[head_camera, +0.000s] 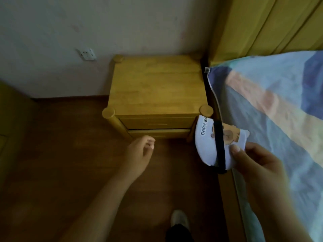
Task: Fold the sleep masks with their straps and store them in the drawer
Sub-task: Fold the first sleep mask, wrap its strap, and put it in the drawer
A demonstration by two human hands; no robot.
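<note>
My right hand grips a pale sleep mask printed with a brown animal and the letters "CAPY BA". Its black strap is wrapped across the front of the mask. The mask hangs in the air just right of the wooden nightstand, level with its drawers. My left hand is empty, fingers loosely curled, a little in front of the lower drawer. Both the upper drawer and the lower one are closed.
A bed with a blue, orange and white patterned sheet fills the right side, with a yellow wooden headboard behind it. A wall socket sits left of the nightstand. Brown wooden floor lies below; my shoe is at the bottom.
</note>
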